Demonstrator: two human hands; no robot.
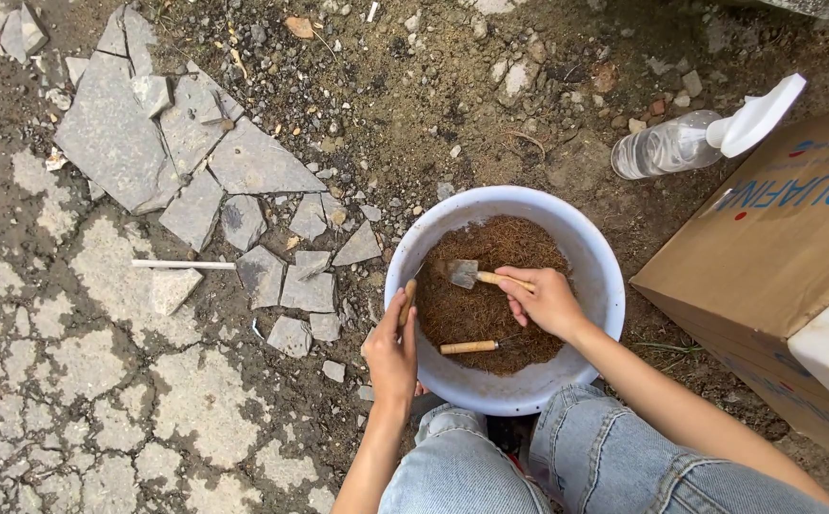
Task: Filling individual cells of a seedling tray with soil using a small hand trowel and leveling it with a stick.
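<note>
Item: round white plastic basin, sitting on bare ground just far of the person's knees in pale blue denim; it is holding a bed of brown fibrous soil mix.

Right hand: reaching over the basin's middle, fingers closing around the pale wooden handle of a small metal-bladed trowel; the blade is lying on the fibre toward the left.

Left hand: resting at the basin's near-left rim, fingers curling around a second wooden-handled tool that is standing against the inner wall; its working end is hidden.

Also in the basin: a third wooden-handled tool, lying loose on the fibre near the right wrist, untouched.

Surroundings: a clear plastic spray bottle with white trigger lying on the dirt, far right; a brown cardboard box standing right of the basin; broken flat grey stone slabs spreading over the far left; a thin white stick lying among them; cracked pale pavement filling the near left.
</note>
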